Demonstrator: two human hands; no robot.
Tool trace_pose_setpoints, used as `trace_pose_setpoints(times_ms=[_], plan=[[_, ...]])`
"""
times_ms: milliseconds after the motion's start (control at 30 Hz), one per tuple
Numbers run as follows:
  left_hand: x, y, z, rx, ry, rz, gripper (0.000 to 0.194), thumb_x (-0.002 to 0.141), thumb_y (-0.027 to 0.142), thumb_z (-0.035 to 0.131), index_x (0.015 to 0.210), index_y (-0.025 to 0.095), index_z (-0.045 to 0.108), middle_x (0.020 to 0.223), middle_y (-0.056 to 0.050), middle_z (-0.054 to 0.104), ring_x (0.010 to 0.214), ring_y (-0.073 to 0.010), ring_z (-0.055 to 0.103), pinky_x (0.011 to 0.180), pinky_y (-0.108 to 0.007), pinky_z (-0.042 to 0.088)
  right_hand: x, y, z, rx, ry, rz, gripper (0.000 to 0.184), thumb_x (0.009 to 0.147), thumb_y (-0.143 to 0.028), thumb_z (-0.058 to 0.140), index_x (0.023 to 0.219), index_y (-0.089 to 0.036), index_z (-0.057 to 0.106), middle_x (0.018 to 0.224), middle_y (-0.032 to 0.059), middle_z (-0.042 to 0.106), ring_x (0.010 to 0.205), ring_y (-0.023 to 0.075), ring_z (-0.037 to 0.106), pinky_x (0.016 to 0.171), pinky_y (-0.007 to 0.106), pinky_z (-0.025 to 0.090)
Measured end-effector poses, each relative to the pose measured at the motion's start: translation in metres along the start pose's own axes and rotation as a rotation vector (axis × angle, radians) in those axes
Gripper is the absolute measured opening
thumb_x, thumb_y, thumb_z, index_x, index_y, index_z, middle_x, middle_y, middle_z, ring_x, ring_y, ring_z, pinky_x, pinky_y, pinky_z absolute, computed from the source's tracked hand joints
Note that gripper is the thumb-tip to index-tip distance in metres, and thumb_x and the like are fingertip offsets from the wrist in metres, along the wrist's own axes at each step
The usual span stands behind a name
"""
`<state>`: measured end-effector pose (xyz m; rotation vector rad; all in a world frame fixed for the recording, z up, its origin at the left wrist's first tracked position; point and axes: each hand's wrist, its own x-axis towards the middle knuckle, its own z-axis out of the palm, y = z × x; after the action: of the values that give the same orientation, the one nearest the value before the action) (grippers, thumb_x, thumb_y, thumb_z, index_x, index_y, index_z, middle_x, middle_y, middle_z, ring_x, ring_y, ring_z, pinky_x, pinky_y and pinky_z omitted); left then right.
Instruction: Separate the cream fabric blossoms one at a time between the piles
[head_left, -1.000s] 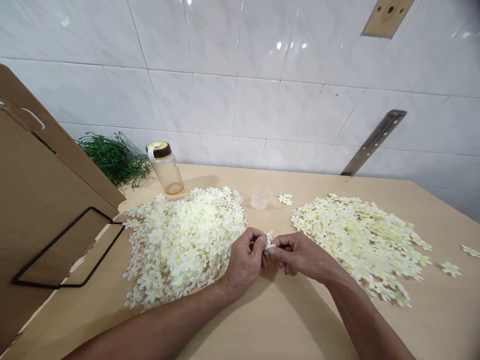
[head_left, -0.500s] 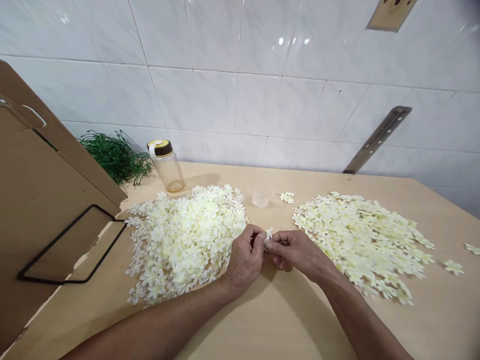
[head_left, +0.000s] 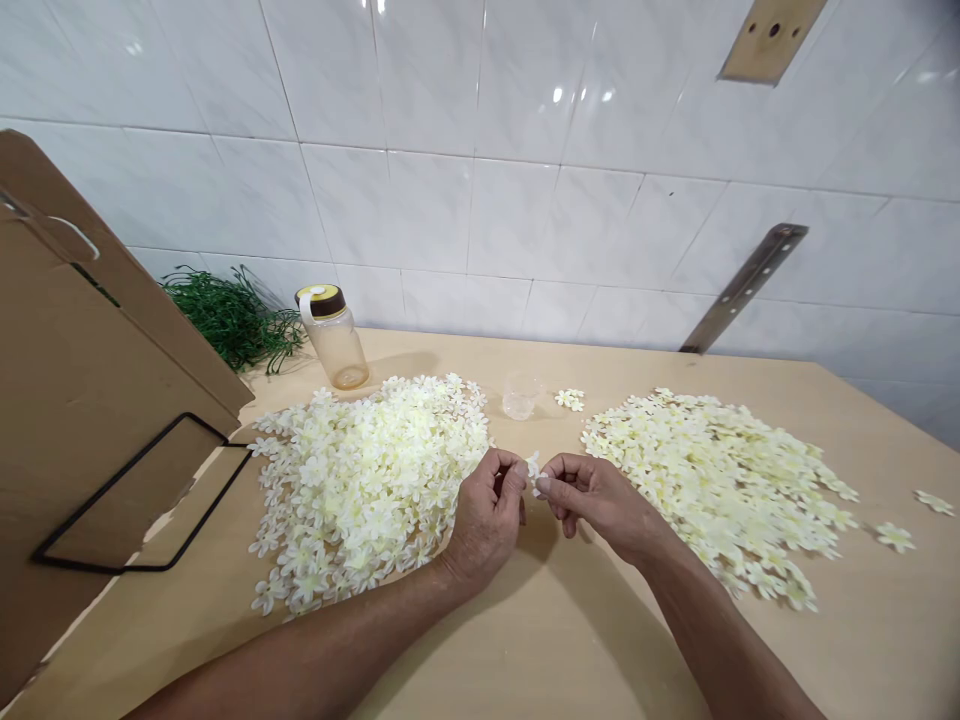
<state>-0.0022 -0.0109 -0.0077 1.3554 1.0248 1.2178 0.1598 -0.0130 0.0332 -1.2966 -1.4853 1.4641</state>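
Note:
Between my two hands, above the table, is a small white artificial flower (head_left: pixel 533 468). My left hand (head_left: pixel 486 520) is closed in a pinch at the flower's left side. From the right, my right hand (head_left: pixel 596 500) pinches its lower edge between thumb and forefinger. Fingertips cover part of the flower. A thick heap of white flowers (head_left: pixel 375 480) lies beside my left hand. To the right of my right hand spreads a flatter pile of pale yellow flowers (head_left: pixel 720 480).
Behind the hands stand a small clear cup (head_left: pixel 519 400) and a few loose flowers (head_left: pixel 570 400). A bottle (head_left: pixel 337 340), green artificial stems (head_left: pixel 229 318), a cardboard box (head_left: pixel 97 400) and a black wire frame (head_left: pixel 199 510) are at left. A metal bracket (head_left: pixel 746 288) leans on the tiled wall.
My hands have drawn slightly apart, and more of the flower shows between the fingertips. The view has tilted up a little. The piles look the same.

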Motion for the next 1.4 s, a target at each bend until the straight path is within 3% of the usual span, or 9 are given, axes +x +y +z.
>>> trace_pose_setpoints(times_ms=[267,733,833,967,1067,1167,1267,1333,1400], plan=[[0.0,0.002,0.0,0.006,0.01,0.002,0.025,0.095,0.04,0.045,0.084,0.019,0.051,0.056,0.006,0.044,0.049,-0.0082,0.044,0.052,-0.021,0.036,0.002,0.003,0.0,0.028,-0.04,0.005,0.044,0.08,-0.06,0.062,0.074,-0.016,0.061,0.058,-0.0009,0.054,0.052,0.0111,0.05,0.05,0.024,0.044],[-0.001,0.007,0.0,0.009,0.008,0.018,0.024,0.095,0.039,0.044,0.084,0.019,0.05,0.057,0.006,0.044,0.049,-0.0091,0.044,0.051,-0.021,0.037,0.002,0.001,0.001,0.046,0.05,-0.018,0.046,0.086,-0.06,0.054,0.068,-0.018,0.052,0.059,-0.0005,0.055,0.052,0.0115,0.054,0.051,0.025,0.046],[0.003,0.022,-0.006,0.16,0.031,0.081,0.024,0.094,0.038,0.044,0.085,0.019,0.054,0.063,0.003,0.051,0.054,-0.0104,0.048,0.054,-0.022,0.039,0.005,0.003,-0.004,0.042,0.128,-0.052,0.042,0.081,-0.058,0.062,0.071,-0.017,0.057,0.064,0.0,0.056,0.054,0.0111,0.053,0.052,0.025,0.047],[0.02,0.059,-0.027,0.622,-0.038,0.318,0.022,0.093,0.031,0.044,0.085,0.019,0.061,0.075,-0.004,0.062,0.068,-0.0157,0.056,0.067,-0.027,0.043,0.009,0.009,-0.01,-0.001,0.304,-0.065,0.04,0.076,-0.057,0.067,0.072,-0.018,0.058,0.057,-0.0023,0.051,0.049,0.0108,0.048,0.045,0.024,0.045],[0.035,0.089,-0.052,1.088,-0.08,0.216,0.024,0.091,0.027,0.043,0.078,0.02,0.062,0.072,-0.006,0.063,0.068,-0.02,0.059,0.07,-0.031,0.043,0.011,0.009,-0.002,-0.103,0.41,-0.022,0.04,0.077,-0.058,0.064,0.07,-0.019,0.059,0.049,-0.0035,0.048,0.043,0.0107,0.045,0.04,0.024,0.043],[0.044,0.113,-0.078,1.378,-0.038,0.076,0.022,0.089,0.026,0.044,0.084,0.018,0.064,0.078,-0.01,0.066,0.079,-0.0268,0.063,0.077,-0.037,0.043,0.008,0.003,0.017,-0.106,0.264,-0.072,0.039,0.08,-0.054,0.063,0.094,-0.018,0.067,0.067,0.0032,0.064,0.051,0.014,0.057,0.044,0.026,0.049],[0.046,0.13,-0.093,1.488,0.05,0.06,0.025,0.088,0.029,0.05,0.106,0.018,0.061,0.09,-0.01,0.068,0.09,-0.0299,0.063,0.082,-0.04,0.042,0.004,-0.004,0.026,-0.048,0.013,-0.172,0.057,0.082,-0.046,0.063,0.135,-0.028,0.051,0.124,0.0116,0.062,0.07,0.0167,0.067,0.05,0.029,0.054],[0.044,0.134,-0.092,1.437,0.132,0.132,0.029,0.09,0.031,0.047,0.113,0.018,0.059,0.094,-0.009,0.067,0.09,-0.0284,0.063,0.082,-0.039,0.043,0.002,-0.006,0.018,-0.164,0.141,-0.171,0.051,0.085,-0.046,0.058,0.133,-0.028,0.053,0.128,0.011,0.06,0.069,0.016,0.066,0.05,0.029,0.052],[0.038,0.13,-0.08,1.33,0.091,0.221,0.029,0.093,0.034,0.044,0.113,0.019,0.059,0.097,-0.007,0.067,0.087,-0.0252,0.063,0.079,-0.036,0.044,0.001,-0.005,-0.001,-0.365,0.382,-0.118,0.036,0.086,-0.047,0.056,0.111,-0.023,0.067,0.107,0.0089,0.07,0.071,0.0182,0.065,0.058,0.03,0.052]])
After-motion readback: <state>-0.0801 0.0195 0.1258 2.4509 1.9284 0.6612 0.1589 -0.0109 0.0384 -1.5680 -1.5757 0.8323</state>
